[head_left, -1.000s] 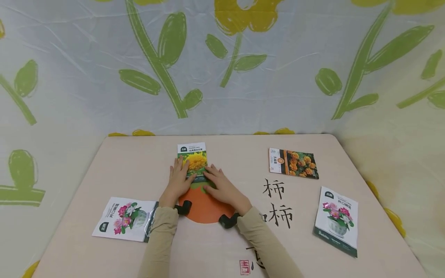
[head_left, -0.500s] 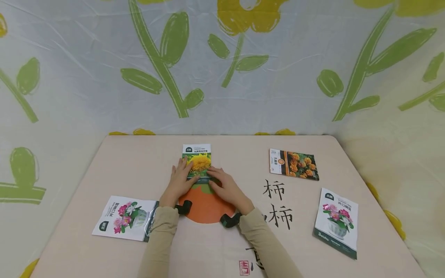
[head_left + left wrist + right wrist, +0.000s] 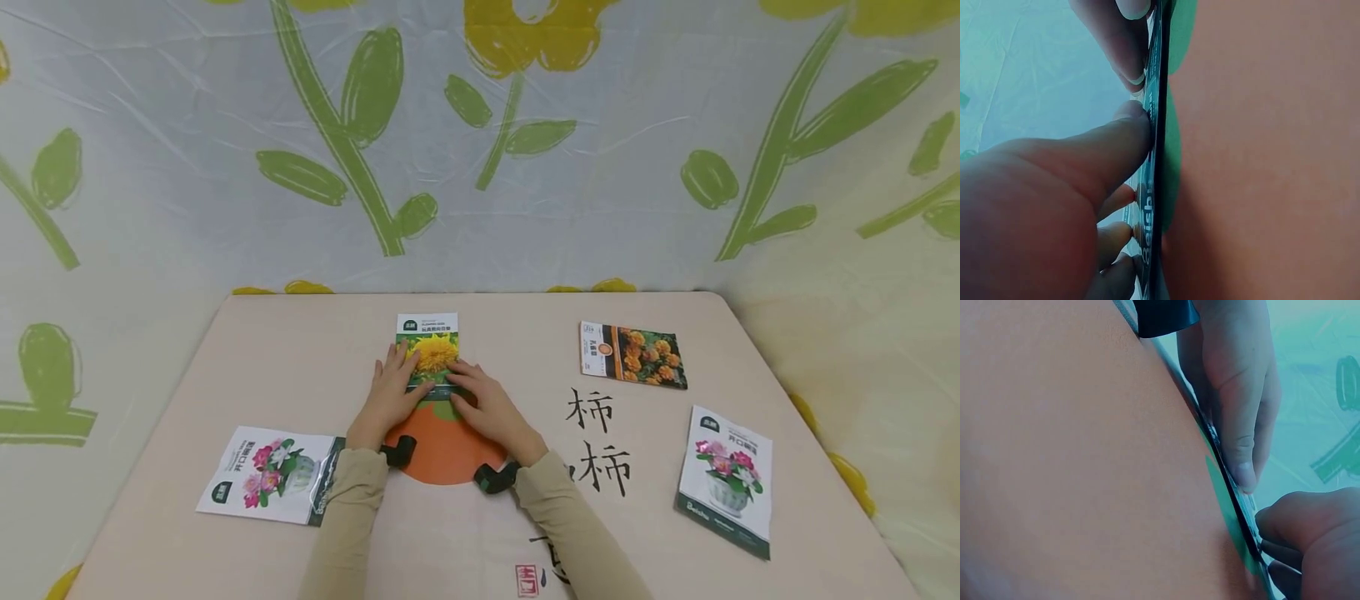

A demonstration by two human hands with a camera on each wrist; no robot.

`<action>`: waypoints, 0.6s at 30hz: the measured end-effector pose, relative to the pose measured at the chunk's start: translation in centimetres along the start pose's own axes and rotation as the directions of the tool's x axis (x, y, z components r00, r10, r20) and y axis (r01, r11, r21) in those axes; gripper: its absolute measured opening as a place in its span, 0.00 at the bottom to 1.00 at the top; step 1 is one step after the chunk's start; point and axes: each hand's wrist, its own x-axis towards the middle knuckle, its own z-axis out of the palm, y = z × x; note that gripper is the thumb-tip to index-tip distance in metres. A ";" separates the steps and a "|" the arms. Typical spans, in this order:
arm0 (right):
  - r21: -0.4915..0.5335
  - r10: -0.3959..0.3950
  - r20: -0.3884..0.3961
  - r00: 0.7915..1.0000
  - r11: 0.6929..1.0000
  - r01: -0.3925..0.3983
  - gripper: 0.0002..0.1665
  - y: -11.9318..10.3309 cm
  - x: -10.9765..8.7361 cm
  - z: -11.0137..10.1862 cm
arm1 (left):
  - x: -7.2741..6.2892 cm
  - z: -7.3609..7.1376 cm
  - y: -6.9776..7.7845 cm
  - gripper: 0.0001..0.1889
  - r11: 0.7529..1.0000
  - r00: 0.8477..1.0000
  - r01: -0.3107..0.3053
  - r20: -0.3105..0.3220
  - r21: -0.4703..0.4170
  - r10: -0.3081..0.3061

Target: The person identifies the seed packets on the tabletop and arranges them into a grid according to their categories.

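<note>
A seed packet (image 3: 433, 353) with a yellow sunflower picture lies on the tablecloth, its dark green lower edge at the top of a printed orange persimmon (image 3: 438, 450). My left hand (image 3: 387, 403) rests on the packet's left side, fingers spread and thumb along the lower edge. From the right, my right hand (image 3: 491, 405) touches the packet's right side and lower corner. Fingertips of both hands press down on the packet's face in the left wrist view, the left thumb (image 3: 1110, 150) near the edge. The packet's thin dark edge (image 3: 1233, 487) lies close over the cloth in the right wrist view.
A packet with pink flowers (image 3: 262, 475) lies sideways beside my left forearm, and a similar one (image 3: 727, 479) lies at the right. An orange marigold packet (image 3: 633, 354) is at the back right. Black written characters (image 3: 600, 442) mark the cloth. A flowered sheet (image 3: 600, 208) hangs behind the table.
The sunflower packet has shifted slightly right under my hands and turned a little straighter, mostly in the first half second. Both hands stay on it; the other packets stay put.
</note>
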 end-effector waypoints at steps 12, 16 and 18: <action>0.023 -0.003 -0.033 0.999 1.000 0.004 0.22 -0.1 0.0 0.1 | -0.3 -1.4 -0.5 0.40 0.999 0.998 -0.010 0.060 -0.052 0.013; 0.026 -0.038 -0.028 0.999 0.999 0.038 0.20 -0.1 0.0 0.0 | -0.5 -2.1 -0.6 0.41 0.998 0.997 -0.003 0.081 -0.059 0.008; 0.023 -0.061 -0.023 0.998 0.998 0.061 0.19 -0.1 0.1 0.0 | -0.6 -2.2 -0.6 0.40 0.998 0.996 0.001 0.091 -0.062 0.005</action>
